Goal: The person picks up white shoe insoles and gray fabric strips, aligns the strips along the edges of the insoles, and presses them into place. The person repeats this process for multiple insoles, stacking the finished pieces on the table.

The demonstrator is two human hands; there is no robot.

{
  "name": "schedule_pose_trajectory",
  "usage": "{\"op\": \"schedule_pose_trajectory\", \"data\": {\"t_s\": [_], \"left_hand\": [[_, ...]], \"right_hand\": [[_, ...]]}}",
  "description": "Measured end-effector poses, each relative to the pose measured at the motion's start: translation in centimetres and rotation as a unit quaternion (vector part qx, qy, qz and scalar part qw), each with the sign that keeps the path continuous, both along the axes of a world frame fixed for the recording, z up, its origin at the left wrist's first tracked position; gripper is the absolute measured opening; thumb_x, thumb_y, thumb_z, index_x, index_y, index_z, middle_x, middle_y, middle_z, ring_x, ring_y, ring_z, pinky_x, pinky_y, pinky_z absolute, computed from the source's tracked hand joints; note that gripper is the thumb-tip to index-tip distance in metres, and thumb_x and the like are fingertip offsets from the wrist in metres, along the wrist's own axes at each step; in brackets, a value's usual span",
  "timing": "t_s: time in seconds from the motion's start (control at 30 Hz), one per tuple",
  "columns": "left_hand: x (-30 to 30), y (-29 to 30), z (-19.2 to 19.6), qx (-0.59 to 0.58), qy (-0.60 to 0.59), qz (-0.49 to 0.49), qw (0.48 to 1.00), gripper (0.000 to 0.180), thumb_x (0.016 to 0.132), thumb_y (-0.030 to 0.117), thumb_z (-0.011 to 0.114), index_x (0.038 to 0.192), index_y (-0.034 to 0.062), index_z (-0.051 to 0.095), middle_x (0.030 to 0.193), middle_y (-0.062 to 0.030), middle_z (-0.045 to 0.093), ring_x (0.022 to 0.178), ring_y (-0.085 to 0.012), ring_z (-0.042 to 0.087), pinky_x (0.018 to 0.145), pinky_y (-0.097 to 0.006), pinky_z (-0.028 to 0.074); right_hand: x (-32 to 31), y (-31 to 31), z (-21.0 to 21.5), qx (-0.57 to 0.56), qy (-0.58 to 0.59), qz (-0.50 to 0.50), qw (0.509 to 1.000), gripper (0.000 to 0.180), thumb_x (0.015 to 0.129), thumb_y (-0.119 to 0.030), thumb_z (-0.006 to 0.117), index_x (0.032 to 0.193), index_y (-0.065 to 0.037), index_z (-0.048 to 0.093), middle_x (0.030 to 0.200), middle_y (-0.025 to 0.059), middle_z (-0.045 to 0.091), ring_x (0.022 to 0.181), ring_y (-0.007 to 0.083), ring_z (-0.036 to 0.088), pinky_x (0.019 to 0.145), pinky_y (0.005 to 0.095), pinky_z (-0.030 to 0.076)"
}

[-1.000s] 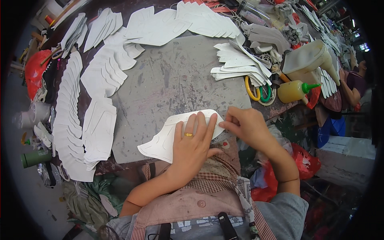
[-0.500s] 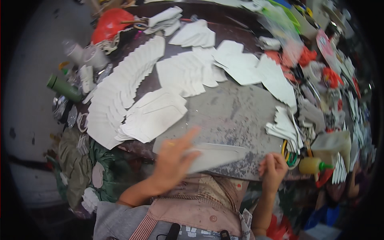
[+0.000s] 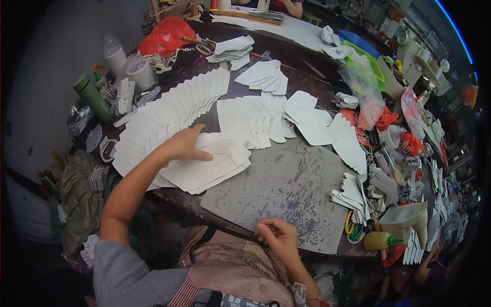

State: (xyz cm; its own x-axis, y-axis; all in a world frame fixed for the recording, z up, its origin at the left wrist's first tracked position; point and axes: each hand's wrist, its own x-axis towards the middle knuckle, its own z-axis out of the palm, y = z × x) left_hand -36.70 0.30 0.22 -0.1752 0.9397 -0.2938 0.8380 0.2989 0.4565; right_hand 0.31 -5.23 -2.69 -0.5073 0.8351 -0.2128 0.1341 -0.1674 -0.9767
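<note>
My left hand reaches over a stack of flat white cut pieces at the left of the grey board, its thumb and fingers spread apart. The top piece has a curved outline on it. Just beyond the hand, a long fanned row of white pieces overlaps in a curve. Near the front edge of the grey board, my right hand is held with its fingers curled in. Whatever it may hold is hidden.
More fanned white pieces lie behind the board, with larger ones to the right. A green bottle stands far left near a red bag. At right are tape rolls and a yellow squeeze bottle.
The white piece on the board's front part is gone from there. My left hand has moved up and left onto the stack. My right hand has moved left along the front edge.
</note>
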Motion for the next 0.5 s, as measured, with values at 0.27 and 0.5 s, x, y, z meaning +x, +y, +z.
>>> {"op": "schedule_pose_trajectory", "data": {"t_s": [0.27, 0.5], "left_hand": [[1.2, -4.3, 5.8, 0.145, -0.288, -0.01, 0.947, 0.057, 0.068, 0.021, 0.089, 0.113, -0.0014, 0.063, 0.099, -0.0092, 0.068, 0.093, -0.016, 0.064, 0.085, -0.031, 0.051], [11.9, -5.8, 9.0, 0.261, -0.192, -0.169, 0.931, 0.09, 0.072, 0.01, 0.083, 0.148, 0.0076, 0.034, 0.117, -0.013, 0.055, 0.107, -0.0211, 0.058, 0.094, -0.034, 0.047]], "right_hand": [[-3.2, 1.4, 0.2, 0.014, 0.088, 0.029, 0.996, 0.084, 0.084, -0.009, 0.079, 0.151, 0.002, 0.03, 0.137, 0.0176, 0.052, 0.127, 0.0233, 0.051, 0.1, 0.0347, 0.049], [-5.7, 3.7, 4.2, 0.052, 0.294, -0.038, 0.954, 0.119, 0.077, -0.012, 0.087, 0.158, -0.007, 0.001, 0.149, 0.019, 0.036, 0.137, 0.0268, 0.041, 0.115, 0.0408, 0.033]]}}
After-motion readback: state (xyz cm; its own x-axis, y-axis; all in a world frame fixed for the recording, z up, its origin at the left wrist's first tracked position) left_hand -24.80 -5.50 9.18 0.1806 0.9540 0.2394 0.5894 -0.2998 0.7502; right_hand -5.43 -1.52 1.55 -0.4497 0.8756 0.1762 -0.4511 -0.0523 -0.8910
